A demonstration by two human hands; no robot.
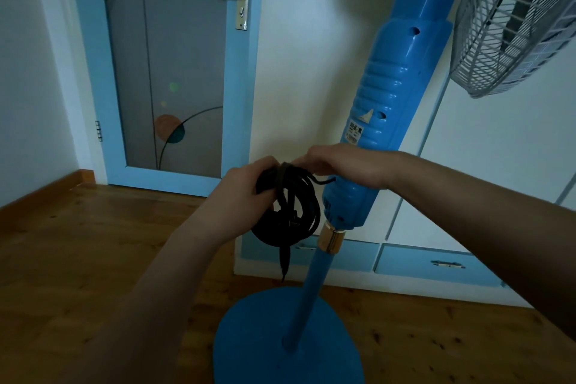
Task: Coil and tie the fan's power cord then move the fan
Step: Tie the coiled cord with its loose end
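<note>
- The black power cord, gathered into a coil, hangs just below both grips beside the blue fan, its loops drooping downward.
- The left hand is closed round the coil's top; the right hand pinches a dark tie strap wrapped over the bundle, apparently mid-tying.
- The strap's loose tail dangles below the coil.
- Beneath the grips sits the fan's round base on a wooden floor; a blue-framed door stands beyond.
</note>
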